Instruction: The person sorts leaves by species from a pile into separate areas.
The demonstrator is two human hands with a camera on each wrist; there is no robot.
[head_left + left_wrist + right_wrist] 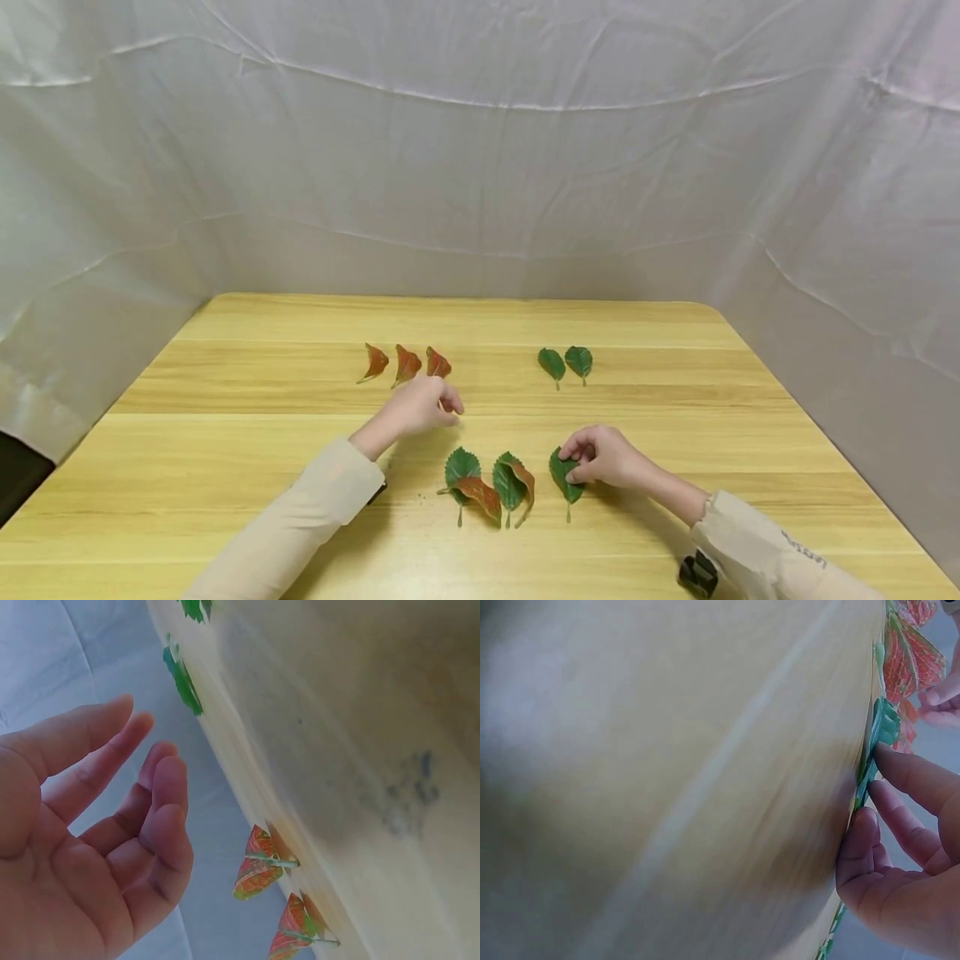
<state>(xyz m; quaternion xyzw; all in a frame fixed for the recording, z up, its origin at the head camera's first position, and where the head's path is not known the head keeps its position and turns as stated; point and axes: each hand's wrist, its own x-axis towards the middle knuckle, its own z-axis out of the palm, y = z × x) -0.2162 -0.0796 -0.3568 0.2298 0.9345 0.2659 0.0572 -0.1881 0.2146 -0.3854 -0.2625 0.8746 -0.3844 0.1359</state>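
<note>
My right hand (603, 457) has its thumb and fingertips at the edge of a single green leaf (564, 483), pinching it close to the tabletop. The same green leaf (883, 724) shows edge-on in the right wrist view, its lower part partly behind the fingers. My left hand (423, 406) hovers over the table with loosely bent fingers and holds nothing. Just beyond it lie three red-brown leaves (407, 364) in a row. Between the hands and nearer me are two green leaves (462, 467), each overlapped by a curled red-brown leaf (480, 495).
Two more green leaves (579, 360) lie side by side toward the back right of the wooden table (247, 492). White cloth (480, 183) hangs behind the table and at both sides. Dark wrist devices sit at the cuffs of both sleeves.
</note>
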